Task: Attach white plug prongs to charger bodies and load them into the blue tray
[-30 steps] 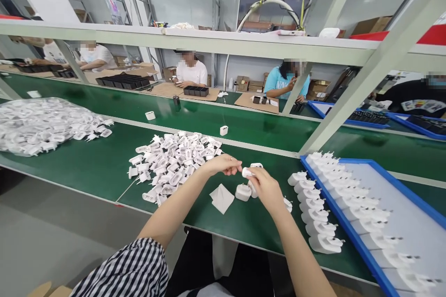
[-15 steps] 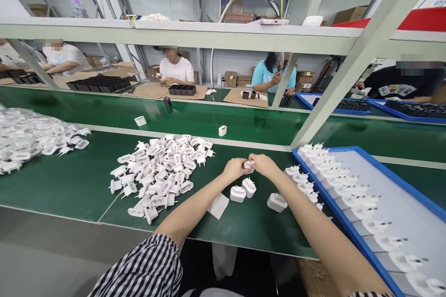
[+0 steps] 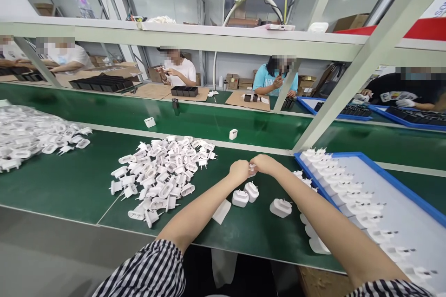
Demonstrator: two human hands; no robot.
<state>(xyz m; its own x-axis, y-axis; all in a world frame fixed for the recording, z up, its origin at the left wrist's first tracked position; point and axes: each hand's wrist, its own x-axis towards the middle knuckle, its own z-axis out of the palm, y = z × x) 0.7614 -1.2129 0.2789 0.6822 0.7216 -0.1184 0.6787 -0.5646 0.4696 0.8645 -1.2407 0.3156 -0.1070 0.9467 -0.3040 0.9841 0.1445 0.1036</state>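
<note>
My left hand (image 3: 239, 171) and my right hand (image 3: 264, 164) meet over the green bench, fingertips closed on a small white plug housing (image 3: 252, 167). The fingers cover much of it. Just below them, two white plug adapters (image 3: 240, 198) stand side by side with their pins up. Another white adapter (image 3: 280, 208) is nearer my right forearm. A flat white piece (image 3: 221, 211) lies beside my left forearm. To the left spreads a heap of loose white plug shells (image 3: 165, 176). More white adapters (image 3: 316, 242) line up partly hidden by my right arm.
A blue-rimmed tray (image 3: 374, 165) at the right holds rows of white adapters. A bag of white shells (image 3: 31, 134) lies far left. Behind runs a green conveyor belt (image 3: 195, 118) carrying white housings (image 3: 233, 134) and a black one. A slanted post (image 3: 334, 74) rises right; co-workers sit opposite.
The white housings and the black piece on the belt have moved right. My hands stay together on the small white housing, and my right forearm has shifted slightly. The view has shifted a little.
</note>
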